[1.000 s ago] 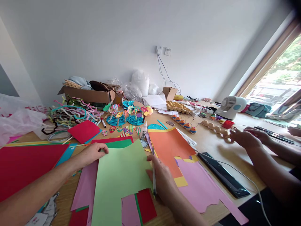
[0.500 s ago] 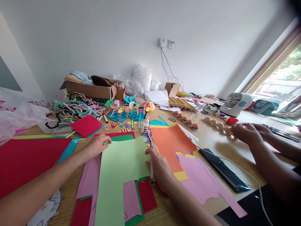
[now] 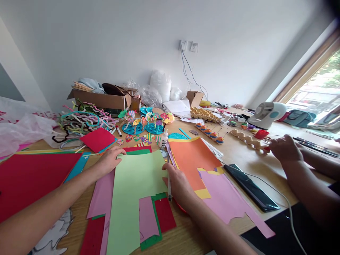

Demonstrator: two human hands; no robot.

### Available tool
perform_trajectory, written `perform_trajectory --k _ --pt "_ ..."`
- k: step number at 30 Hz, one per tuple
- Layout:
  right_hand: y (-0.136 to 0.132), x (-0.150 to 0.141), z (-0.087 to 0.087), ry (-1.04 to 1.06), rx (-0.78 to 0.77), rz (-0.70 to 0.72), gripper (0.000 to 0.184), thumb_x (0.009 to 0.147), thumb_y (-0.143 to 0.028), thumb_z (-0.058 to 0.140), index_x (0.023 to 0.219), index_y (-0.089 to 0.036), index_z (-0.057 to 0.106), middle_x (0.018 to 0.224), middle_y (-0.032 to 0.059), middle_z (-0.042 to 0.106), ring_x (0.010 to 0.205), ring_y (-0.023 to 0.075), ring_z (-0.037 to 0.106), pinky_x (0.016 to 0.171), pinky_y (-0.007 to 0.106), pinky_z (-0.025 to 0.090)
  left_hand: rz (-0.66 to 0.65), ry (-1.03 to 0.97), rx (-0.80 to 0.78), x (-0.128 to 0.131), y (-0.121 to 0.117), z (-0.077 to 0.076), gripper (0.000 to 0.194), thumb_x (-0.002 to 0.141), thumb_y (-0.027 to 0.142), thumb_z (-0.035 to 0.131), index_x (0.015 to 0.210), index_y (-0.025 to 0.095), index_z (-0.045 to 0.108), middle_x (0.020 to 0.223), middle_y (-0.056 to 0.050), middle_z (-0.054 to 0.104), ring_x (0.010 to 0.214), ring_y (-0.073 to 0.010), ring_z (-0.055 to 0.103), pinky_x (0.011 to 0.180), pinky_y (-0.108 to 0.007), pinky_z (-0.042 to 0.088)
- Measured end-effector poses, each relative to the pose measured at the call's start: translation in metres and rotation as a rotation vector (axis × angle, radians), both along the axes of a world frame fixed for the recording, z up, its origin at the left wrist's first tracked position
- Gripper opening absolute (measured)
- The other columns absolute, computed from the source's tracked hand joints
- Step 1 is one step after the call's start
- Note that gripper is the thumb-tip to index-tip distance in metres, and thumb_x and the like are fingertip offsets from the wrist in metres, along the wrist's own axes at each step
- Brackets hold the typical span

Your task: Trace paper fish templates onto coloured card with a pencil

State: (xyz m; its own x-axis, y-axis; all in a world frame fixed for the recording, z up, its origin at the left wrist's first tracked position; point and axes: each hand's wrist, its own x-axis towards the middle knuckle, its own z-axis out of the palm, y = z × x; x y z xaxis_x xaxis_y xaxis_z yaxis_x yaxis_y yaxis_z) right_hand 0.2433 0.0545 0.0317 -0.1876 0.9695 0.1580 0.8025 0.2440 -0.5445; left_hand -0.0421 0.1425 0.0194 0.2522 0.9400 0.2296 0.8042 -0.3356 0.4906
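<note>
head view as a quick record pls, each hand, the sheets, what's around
left hand: at upper left corner of light green sheet
right hand: holding pen
right side: orange sheet, partly over pink sheet
beyond sheets: white bottle, upright
far right: another person's hand

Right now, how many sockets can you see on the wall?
2: the left socket and the right socket beside it, both higher than the bags, which may hide others.
</note>
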Motion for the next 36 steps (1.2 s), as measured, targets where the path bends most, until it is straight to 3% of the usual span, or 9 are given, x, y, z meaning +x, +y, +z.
perform_trajectory --k 9,13,16,19,23,30,36 --pt "-0.002 -0.001 -0.003 0.01 0.003 0.025 0.028 0.075 -0.004 0.053 0.097 -0.022 0.055 0.088 0.0022 0.063 0.068 0.0151 0.055 0.057 0.023 0.035 -0.026 0.018 0.048 -0.003 -0.006 -0.004 0.031 0.067 0.016 0.043 0.088 0.021 0.065 0.107 -0.006 0.064 0.106 -0.0251 0.059 0.092 -0.033 0.046" --pt "-0.002 0.001 -0.003 0.005 0.003 0.024 0.028 0.076 -0.004 0.052 0.097 -0.022 0.055 0.086 0.0011 0.062 0.064 0.0139 0.053 0.055 0.022 0.033 -0.047 0.044 0.065 -0.002 -0.003 -0.006 0.025 0.077 0.013 0.046 0.09 0.02 0.066 0.107 -0.006 0.063 0.104 -0.0236 0.059 0.092 -0.036 0.046" --pt "-0.001 0.001 -0.003 -0.009 -0.005 0.027 0.029 0.076 -0.003 0.053 0.097 -0.022 0.055 0.089 0.0017 0.063 0.065 0.0137 0.052 0.056 0.022 0.032 -0.067 0.077 0.064 -0.002 0.002 -0.009 0.011 0.09 0.021 0.057 0.097 0.017 0.064 0.111 -0.007 0.062 0.104 -0.0236 0.059 0.092 -0.043 0.047" --pt "0.001 0.0 -0.002 -0.027 -0.01 0.036 0.03 0.075 -0.002 0.054 0.097 -0.022 0.056 0.093 0.0028 0.064 0.068 0.0145 0.054 0.058 0.022 0.033 -0.08 0.113 0.059 -0.003 0.006 -0.011 0.02 0.094 0.03 0.06 0.108 0.016 0.062 0.117 -0.008 0.061 0.103 -0.0239 0.06 0.089 -0.046 0.05" --pt "0.002 -0.001 0.0 -0.05 -0.008 0.043 0.029 0.075 -0.002 0.055 0.096 -0.021 0.058 0.093 0.0037 0.065 0.069 0.0162 0.055 0.058 0.023 0.034 -0.088 0.156 0.051 -0.003 0.004 -0.01 0.021 0.095 0.03 0.059 0.112 0.017 0.061 0.118 -0.008 0.06 0.103 -0.0237 0.06 0.088 -0.045 0.051" --pt "0.003 0.003 0.003 -0.096 0.004 0.042 0.028 0.076 -0.004 0.056 0.098 -0.022 0.059 0.09 0.0034 0.066 0.068 0.0166 0.056 0.057 0.023 0.034 -0.071 0.185 0.043 -0.003 -0.011 0.004 0.012 0.092 0.02 0.055 0.098 0.016 0.064 0.113 -0.009 0.061 0.101 -0.0238 0.06 0.088 -0.042 0.048" --pt "-0.001 0.005 0.004 -0.114 0.01 0.043 0.027 0.079 -0.006 0.057 0.102 -0.021 0.059 0.096 0.0056 0.067 0.076 0.0186 0.061 0.062 0.024 0.039 -0.164 0.176 -0.044 -0.002 -0.047 0.022 0.026 0.082 0.018 0.043 0.09 0.023 0.068 0.094 -0.005 0.069 0.086 -0.0221 0.064 0.077 -0.03 0.048"
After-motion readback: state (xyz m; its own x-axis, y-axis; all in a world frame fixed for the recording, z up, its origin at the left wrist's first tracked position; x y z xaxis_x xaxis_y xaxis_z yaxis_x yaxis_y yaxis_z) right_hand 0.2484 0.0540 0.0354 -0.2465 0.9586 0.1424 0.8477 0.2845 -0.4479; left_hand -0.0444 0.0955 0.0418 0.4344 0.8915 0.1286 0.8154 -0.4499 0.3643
